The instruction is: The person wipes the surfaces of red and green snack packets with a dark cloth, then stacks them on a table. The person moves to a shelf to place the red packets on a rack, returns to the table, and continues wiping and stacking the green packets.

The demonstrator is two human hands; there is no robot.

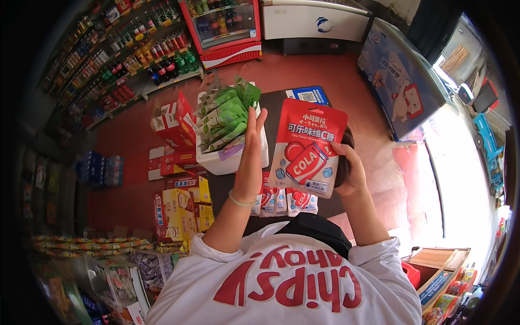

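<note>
My right hand [352,170] grips a red and white pouch of cola-flavor candy [305,150] by its right edge, raised above the dark table [333,205]. Part of a dark round thing shows behind the pouch. My left hand [251,162] is upright with its fingers extended, holding nothing, beside a white foam box [211,162] filled with green packets [229,118]. Several similar cola candy pouches [301,201] lie on the table below the raised one.
Red cartons [174,122] and yellow boxes [178,213] stand left of the table. A blue card with a printed code [313,96] lies at its far edge. Beyond are drink shelves [162,61], a red glass-door fridge [223,28] and chest freezers [317,20].
</note>
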